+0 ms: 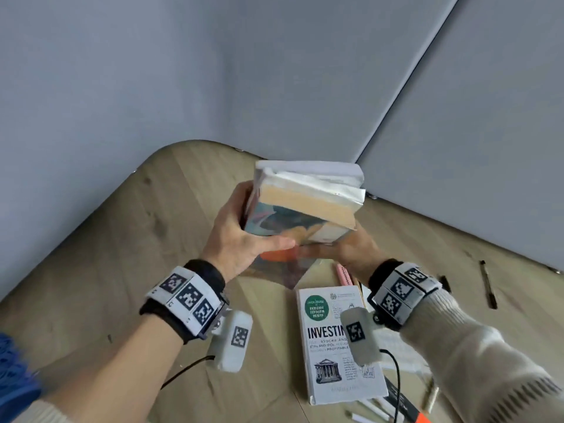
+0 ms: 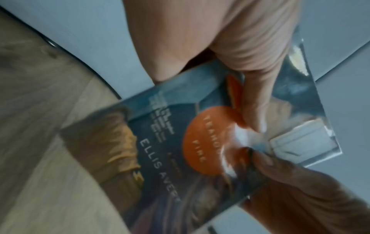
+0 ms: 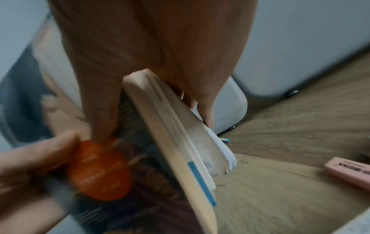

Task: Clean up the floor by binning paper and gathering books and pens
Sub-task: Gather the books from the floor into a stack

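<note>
Both hands hold a small stack of books [image 1: 302,206] in the air above the wooden floor [image 1: 128,227], near the corner of the grey wall panels [image 1: 274,71]. The left hand [image 1: 241,236] grips the stack's left side, thumb on the bottom cover; the right hand [image 1: 351,248] clasps it from the right and beneath, its fingers [image 3: 206,110] curled round the page edges. The stack lies roughly level, its long axis running left to right between the palms. Directly below and toward the person, a white investing book [image 1: 338,346] lies flat on the floor, long axis pointing away; the right hand looks nearer to it (judging by the head view). Just beyond it lies a pink eraser-like block [image 1: 345,274], with a dark pen [image 1: 487,283] well to the right and more pens [image 1: 375,413] at the near edge, all clear of a downward path.
</note>
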`<state>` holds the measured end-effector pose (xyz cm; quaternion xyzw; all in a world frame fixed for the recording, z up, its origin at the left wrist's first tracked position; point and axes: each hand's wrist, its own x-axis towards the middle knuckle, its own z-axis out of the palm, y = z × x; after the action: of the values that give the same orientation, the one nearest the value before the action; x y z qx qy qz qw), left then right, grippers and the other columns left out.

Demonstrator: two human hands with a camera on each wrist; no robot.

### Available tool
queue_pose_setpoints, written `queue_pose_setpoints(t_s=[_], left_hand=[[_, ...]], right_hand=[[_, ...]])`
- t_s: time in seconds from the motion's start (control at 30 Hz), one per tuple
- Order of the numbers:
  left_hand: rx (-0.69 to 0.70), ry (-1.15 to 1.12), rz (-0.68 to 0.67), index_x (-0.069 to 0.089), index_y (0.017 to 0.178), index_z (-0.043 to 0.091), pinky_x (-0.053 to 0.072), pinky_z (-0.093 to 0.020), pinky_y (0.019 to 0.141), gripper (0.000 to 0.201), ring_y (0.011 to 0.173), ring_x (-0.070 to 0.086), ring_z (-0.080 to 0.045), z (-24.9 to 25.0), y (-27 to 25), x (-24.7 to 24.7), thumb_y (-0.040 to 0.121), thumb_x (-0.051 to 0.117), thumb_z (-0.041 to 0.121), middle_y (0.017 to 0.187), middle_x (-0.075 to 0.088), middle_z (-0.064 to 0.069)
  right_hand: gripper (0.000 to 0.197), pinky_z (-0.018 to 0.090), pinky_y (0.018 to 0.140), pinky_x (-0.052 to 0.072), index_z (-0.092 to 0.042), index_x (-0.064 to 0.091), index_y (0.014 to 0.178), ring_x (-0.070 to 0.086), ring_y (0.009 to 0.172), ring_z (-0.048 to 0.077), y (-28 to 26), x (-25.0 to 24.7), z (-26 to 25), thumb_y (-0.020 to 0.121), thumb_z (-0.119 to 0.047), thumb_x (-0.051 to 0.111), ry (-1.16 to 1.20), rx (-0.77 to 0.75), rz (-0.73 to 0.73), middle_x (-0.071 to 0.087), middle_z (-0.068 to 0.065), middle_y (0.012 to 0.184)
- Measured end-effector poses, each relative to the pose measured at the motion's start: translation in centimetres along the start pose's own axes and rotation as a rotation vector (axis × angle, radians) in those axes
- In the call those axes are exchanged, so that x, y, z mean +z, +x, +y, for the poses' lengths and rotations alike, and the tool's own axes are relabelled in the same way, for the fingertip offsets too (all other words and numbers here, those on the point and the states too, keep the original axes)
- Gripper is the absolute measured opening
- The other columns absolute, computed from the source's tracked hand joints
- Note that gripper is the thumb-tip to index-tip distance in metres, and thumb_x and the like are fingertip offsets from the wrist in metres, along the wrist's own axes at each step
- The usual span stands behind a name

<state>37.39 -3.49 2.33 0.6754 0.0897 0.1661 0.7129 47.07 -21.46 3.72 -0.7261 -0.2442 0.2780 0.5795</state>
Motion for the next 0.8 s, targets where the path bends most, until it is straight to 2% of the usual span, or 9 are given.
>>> queue_pose_setpoints(t_s=[0.13,0.23,0.3,0.37,0.47,0.53,0.6,0.7,0.8], left_hand=[[-0.169,0.065,0.029,0.049,0.117,0.018,0.054,-0.018,0.075,0.076,0.096,0.065,-0.009,-3.8,0.4,-1.4,0.057,0.083,-0.014,0.106,0.067,-0.003],[-0.367,0.014,0.016,0.053,0.119,0.0,0.053,-0.017,0.075,0.078,0.101,0.067,-0.024,-6.7,0.6,-2.5,0.049,0.088,-0.001,0.104,0.07,-0.011],[-0.396,-0.008,0.016,0.053,0.118,-0.007,0.053,-0.021,0.078,0.082,0.103,0.067,-0.024,-7.6,1.1,-2.5,0.044,0.087,0.002,0.106,0.071,-0.01],[-0.382,-0.015,0.028,0.053,0.12,0.003,0.05,-0.026,0.083,0.084,0.105,0.065,-0.02,-7.5,1.9,-2.1,0.042,0.085,0.0,0.109,0.07,-0.005],[-0.384,0.002,0.044,0.052,0.119,0.02,0.047,-0.027,0.081,0.08,0.105,0.062,-0.015,-6.8,2.7,-1.8,0.05,0.085,-0.003,0.11,0.068,0.002],[-0.394,-0.003,0.069,0.052,0.117,0.021,0.051,-0.033,0.082,0.074,0.103,0.064,-0.018,-6.8,2.9,-1.7,0.053,0.088,0.009,0.107,0.068,0.002],[-0.404,-0.01,0.109,0.053,0.121,0.022,0.056,-0.037,0.082,0.074,0.098,0.068,-0.018,-7.0,2.9,-1.4,0.057,0.09,0.027,0.109,0.069,0.0],[-0.442,-0.026,0.141,0.058,0.121,0.022,0.058,-0.037,0.078,0.063,0.092,0.071,-0.019,-6.5,2.8,-0.8,0.067,0.082,0.044,0.107,0.072,-0.003],[-0.523,-0.106,0.092,0.063,0.121,0.032,0.05,-0.033,0.085,0.043,0.097,0.068,-0.015,-5.8,2.2,-1.2,0.086,0.057,0.057,0.111,0.071,0.005]], right_hand=[[0.064,0.03,0.076,0.054,0.002,0.054,0.122,0.067,0.097,0.019,2.2,1.1,3.8,0.064,0.016,0.077,0.035,0.044,-0.029,0.071,0.007,0.105],[0.062,0.03,0.077,0.054,-0.003,0.058,0.115,0.066,0.1,0.018,2.7,2.9,6.9,0.058,0.01,0.078,0.115,0.168,-0.043,0.072,0.002,0.102],[0.051,0.035,0.085,0.055,-0.004,0.063,0.107,0.065,0.104,0.021,2.7,3.4,7.9,0.059,0.009,0.076,0.154,0.181,-0.046,0.072,0.001,0.101],[0.05,0.039,0.094,0.052,-0.002,0.064,0.109,0.065,0.107,0.022,3.0,3.3,7.8,0.061,0.006,0.078,0.159,0.162,-0.065,0.071,0.006,0.108],[0.056,0.036,0.091,0.053,0.001,0.059,0.116,0.065,0.105,0.019,3.3,3.0,7.4,0.065,-0.001,0.081,0.182,0.118,-0.01,0.069,0.007,0.111],[0.058,0.038,0.088,0.054,-0.006,0.054,0.121,0.065,0.105,0.022,3.1,3.1,7.5,0.07,-0.013,0.082,0.181,0.098,0.065,0.069,0.006,0.112],[0.05,0.037,0.086,0.056,-0.014,0.057,0.115,0.067,0.101,0.022,2.8,3.3,7.6,0.074,-0.029,0.08,0.192,0.126,0.157,0.071,0.004,0.107],[0.067,0.043,0.091,0.054,-0.018,0.058,0.115,0.068,0.101,0.02,2.7,3.6,7.6,0.064,-0.055,0.081,0.244,0.237,0.247,0.072,0.002,0.108],[0.065,0.04,0.089,0.054,-0.013,0.058,0.12,0.068,0.1,0.022,2.2,3.2,7.4,0.07,-0.048,0.079,0.298,0.284,0.265,0.071,0.008,0.11]])
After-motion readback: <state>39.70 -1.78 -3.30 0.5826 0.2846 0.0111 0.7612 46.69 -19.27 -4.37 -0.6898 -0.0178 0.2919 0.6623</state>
